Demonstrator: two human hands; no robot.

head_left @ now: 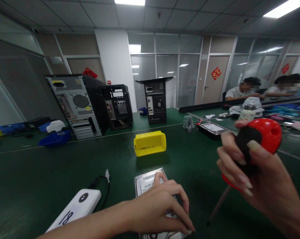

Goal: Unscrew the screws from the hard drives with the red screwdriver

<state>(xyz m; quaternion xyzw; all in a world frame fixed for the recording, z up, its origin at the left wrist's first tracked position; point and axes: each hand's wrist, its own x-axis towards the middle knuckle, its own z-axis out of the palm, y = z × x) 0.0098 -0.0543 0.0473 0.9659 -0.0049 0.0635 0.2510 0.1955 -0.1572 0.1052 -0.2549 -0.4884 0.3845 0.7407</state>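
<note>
The left hand (162,205) presses flat, fingers spread, on the hard drive (150,181) lying on the green tabletop (65,172), apparently to steady it. The right hand (259,186) is closed around the red-and-black screwdriver (259,139) (its shaft angles down beside the drive), with a yellow bin (150,143) beyond.

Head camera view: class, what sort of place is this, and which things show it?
Probably a computer repair workshop: open desktop tower cases stand on a long green bench, and a silver hard drive lies under the left hand.
</note>
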